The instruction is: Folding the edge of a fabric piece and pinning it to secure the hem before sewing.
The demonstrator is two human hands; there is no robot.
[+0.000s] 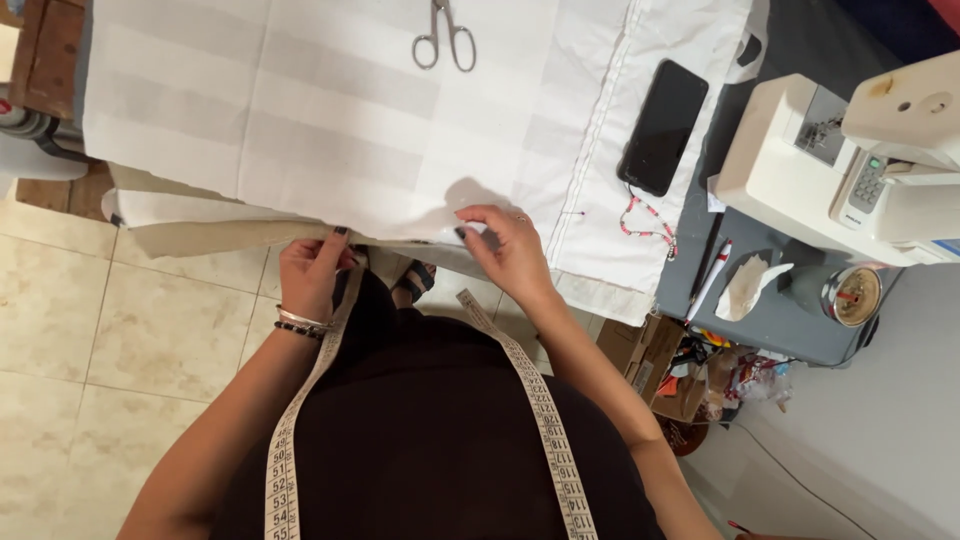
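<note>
1. You are pinching the near edge of the white cloth (330,130) with your left hand (312,272), fingers closed on the fold where it is hanging off the worktop (790,330), likely to keep that edge taut
2. Your right hand (510,245) is pressing down on the same edge a little further right, fingertips curled onto the cloth, its grip narrow and holding the hem flat rather than lifting it
3. The cloth is lying spread across the worktop, well away from your body at its far side, with a second cream layer showing beneath its near edge
4. The scissors (444,38) are resting on the cloth, well apart from both hands, closed and within reach
5. The phone (664,126) is sitting on the cloth's right margin, beside the sewing machine (850,170)
6. The tape measure (545,410) is hanging round your neck, leaving both hands free
</note>
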